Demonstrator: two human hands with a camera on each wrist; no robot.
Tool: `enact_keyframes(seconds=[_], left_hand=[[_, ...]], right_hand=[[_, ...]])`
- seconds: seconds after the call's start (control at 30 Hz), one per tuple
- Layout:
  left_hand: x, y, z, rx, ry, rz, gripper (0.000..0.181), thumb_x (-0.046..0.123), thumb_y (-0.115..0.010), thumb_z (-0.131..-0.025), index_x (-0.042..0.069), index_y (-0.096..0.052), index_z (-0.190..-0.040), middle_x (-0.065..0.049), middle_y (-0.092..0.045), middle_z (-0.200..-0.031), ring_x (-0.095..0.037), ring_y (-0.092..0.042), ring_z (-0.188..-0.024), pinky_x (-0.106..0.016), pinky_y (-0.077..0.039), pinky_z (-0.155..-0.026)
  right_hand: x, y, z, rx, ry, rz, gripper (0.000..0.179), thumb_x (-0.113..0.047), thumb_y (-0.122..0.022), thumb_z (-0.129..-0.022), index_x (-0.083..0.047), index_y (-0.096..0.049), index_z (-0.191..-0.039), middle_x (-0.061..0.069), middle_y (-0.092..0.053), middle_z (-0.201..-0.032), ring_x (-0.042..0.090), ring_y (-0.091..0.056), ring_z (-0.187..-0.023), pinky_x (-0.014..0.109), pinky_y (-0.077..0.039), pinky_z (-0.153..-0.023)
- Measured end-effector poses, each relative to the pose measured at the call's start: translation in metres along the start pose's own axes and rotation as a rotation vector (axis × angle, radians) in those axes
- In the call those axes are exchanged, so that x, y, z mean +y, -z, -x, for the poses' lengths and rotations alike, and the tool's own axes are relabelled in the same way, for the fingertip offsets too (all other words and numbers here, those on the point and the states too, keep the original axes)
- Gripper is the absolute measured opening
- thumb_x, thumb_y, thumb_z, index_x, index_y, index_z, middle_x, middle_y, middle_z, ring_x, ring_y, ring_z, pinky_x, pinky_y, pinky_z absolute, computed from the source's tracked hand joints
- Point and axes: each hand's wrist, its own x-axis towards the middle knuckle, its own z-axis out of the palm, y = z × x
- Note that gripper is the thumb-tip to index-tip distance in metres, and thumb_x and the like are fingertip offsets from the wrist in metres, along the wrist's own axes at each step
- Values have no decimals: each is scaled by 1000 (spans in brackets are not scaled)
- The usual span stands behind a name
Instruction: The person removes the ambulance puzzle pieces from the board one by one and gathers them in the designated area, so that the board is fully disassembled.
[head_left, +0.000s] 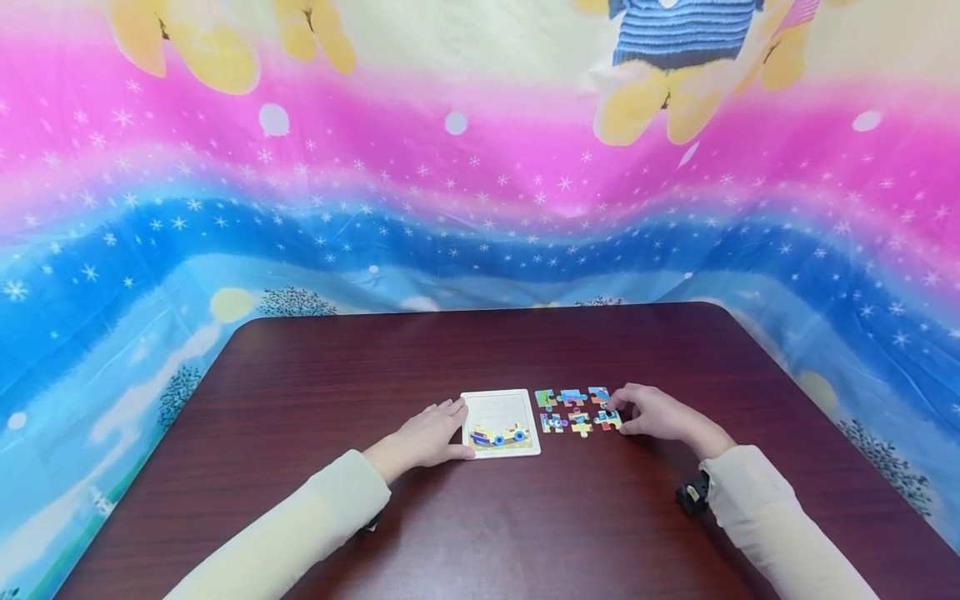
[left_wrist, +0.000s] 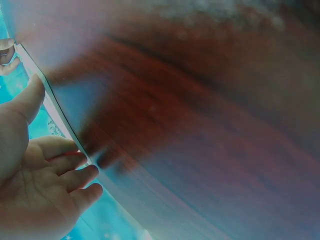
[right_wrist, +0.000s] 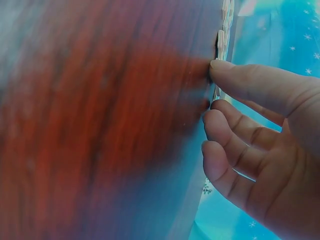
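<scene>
A square white-framed puzzle tray (head_left: 502,457) lies flat on the table, with pieces picturing a yellow vehicle with blue wheels along its lower part. My left hand (head_left: 431,435) rests against the tray's left edge, its fingers extended and thumb spread; the left wrist view shows the same hand (left_wrist: 47,185) along the tray's thin side. Right of the tray lie several jigsaw pieces (head_left: 572,397) in two rows. With thumb and fingertips my right hand (head_left: 660,414) pinches the lower right puzzle piece (head_left: 604,420), which is partly covered. In the right wrist view, the thumb (right_wrist: 250,82) meets the piece's edge.
The dark red-brown wooden table (head_left: 480,350) extends around the tray and pieces. Behind it and along both sides hangs a colourful printed cloth (head_left: 480,192). A black wrist device (head_left: 692,493) sits at the right sleeve cuff.
</scene>
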Motion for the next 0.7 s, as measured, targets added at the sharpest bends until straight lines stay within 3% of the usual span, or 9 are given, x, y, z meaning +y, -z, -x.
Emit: enact_keyframes(seconds=[0.7], left_hand=[[1, 1, 0, -6, 6, -5, 73, 43, -61, -86, -7, -41, -134, -19, -35, -141, -34, -31, -130, -43, -27, -105]], right_hand=[[-2, 0, 1, 6, -3, -3, 26, -4, -73, -76, -5, -63, -100, 5, -56, -97, 17, -49, -74, 30, -46, -61]])
